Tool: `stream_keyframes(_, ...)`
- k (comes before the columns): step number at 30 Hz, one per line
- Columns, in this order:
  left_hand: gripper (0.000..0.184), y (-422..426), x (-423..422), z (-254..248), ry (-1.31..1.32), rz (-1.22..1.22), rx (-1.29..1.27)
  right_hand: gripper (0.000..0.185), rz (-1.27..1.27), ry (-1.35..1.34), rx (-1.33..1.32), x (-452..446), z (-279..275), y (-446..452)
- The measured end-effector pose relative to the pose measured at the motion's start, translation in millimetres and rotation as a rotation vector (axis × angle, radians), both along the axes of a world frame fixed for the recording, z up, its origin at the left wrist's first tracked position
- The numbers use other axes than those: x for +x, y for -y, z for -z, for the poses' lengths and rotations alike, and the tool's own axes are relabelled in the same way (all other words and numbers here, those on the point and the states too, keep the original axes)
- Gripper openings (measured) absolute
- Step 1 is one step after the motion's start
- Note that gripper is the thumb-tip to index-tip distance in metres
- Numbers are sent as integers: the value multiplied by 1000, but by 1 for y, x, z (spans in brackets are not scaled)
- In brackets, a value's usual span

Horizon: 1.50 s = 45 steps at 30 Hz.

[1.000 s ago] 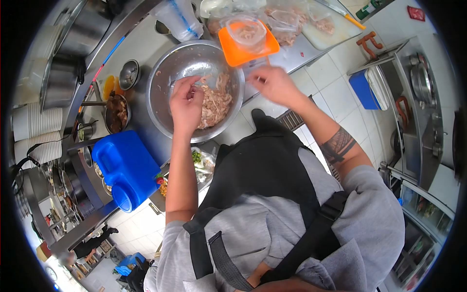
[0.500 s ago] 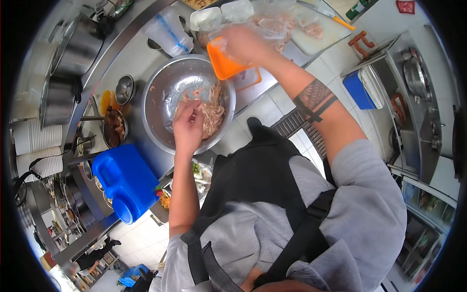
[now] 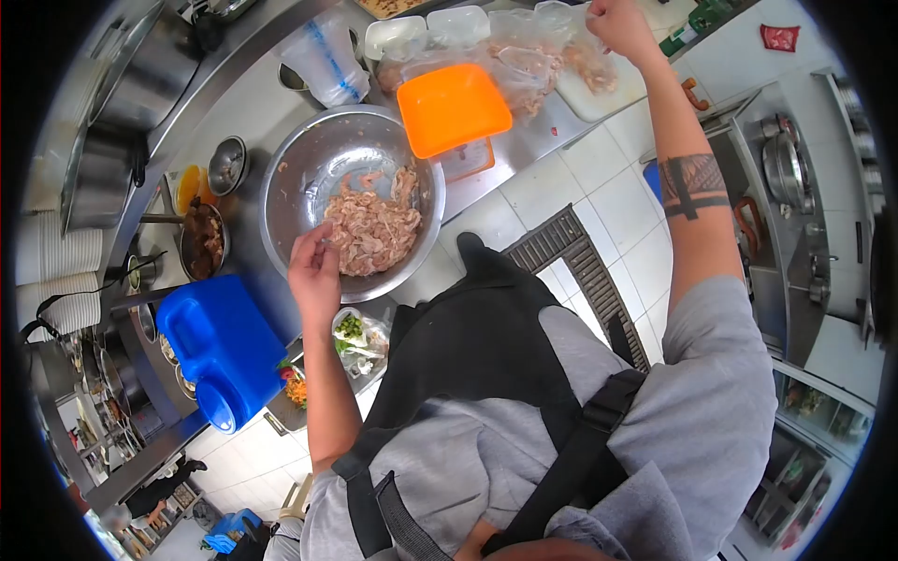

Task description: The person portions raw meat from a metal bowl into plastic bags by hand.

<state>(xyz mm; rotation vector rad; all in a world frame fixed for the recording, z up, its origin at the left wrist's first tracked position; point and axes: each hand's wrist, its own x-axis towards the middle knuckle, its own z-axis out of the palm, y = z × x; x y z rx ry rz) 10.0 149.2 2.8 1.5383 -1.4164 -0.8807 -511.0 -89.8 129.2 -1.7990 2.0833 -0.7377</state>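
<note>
My left hand (image 3: 315, 271) is at the near left rim of a large steel bowl (image 3: 274, 208). Its fingers are drawn together beside a pile of raw sliced meat (image 3: 374, 229); anything between them is too small to make out. My right hand (image 3: 619, 30) is stretched to the upper right, closed, above the white cutting board (image 3: 631, 84) and beside a plastic bag of meat (image 3: 591, 67). What it grips, if anything, is hidden. Overlapping the bowl's right rim is an orange square container (image 3: 455, 109), above another orange-rimmed container (image 3: 470, 159).
A blue jerrycan (image 3: 220, 337) stands left of my forearm. Small steel bowls (image 3: 227, 165) and a pan of dark food (image 3: 201, 238) line the left side. Clear plastic bags (image 3: 323, 61) lie behind the bowl. A tray of chopped vegetables (image 3: 360, 341) is close to my apron.
My right hand has left the orange container and moved right, over the cutting board. The container now lies flatter. My left hand has drawn back from the meat toward the bowl's rim.
</note>
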Motion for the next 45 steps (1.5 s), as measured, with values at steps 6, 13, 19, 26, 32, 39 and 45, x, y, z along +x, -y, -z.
stream_keyframes(6, 30, 5, -13, -11, 19, 6, -26, 26, -172, -491, 21, -66, 119, 19)
stream_keyframes(13, 29, 6, 2, 4, 153, -129, -2, 22, -354, 210, -261, 113, 50, -63)
stream_keyframes(19, 26, 56, -34, -23, 80, -166, -33, 17, -980, 337, 61, 253, 98, -144)
stream_keyframes(26, 47, 189, -57, -47, -145, -320, -360, 13, -1148, 152, -37, 327, 172, -181)
stream_keyframes(32, 42, 277, -38, -89, -411, -119, -343, 19, -1217, 174, 220, 326, 166, -194)
stream_keyframes(39, 26, 286, -44, -83, -448, -274, -422, 20, -1156, 175, 290, 310, 171, -189)
stream_keyframes(45, 19, 290, -30, -80, -1119, -225, -446, 20, -1182, 86, 311, 313, 170, -189)
